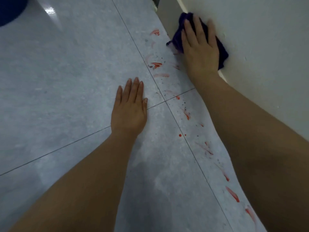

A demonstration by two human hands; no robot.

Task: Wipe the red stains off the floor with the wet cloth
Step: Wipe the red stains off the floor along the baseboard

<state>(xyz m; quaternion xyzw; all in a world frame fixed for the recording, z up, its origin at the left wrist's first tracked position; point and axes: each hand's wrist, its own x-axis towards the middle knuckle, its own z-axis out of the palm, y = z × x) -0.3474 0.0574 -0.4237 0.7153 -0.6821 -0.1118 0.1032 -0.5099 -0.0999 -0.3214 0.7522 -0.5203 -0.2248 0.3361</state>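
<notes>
The left hand (128,108) lies flat on the pale tiled floor (66,81), fingers straight and together, holding nothing. To its right, the red stains (156,65) form a long broken trail. It starts just left of the cloth and runs back toward the person, alongside the right forearm. Farthest right, the right hand (199,46) presses the purple cloth (222,52) down with flat, slightly spread fingers against the wall (259,47). This hand is nearer the stains.

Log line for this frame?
right hand: presses purple cloth by wall | left hand: flat on floor | red stains: many unwiped
</notes>
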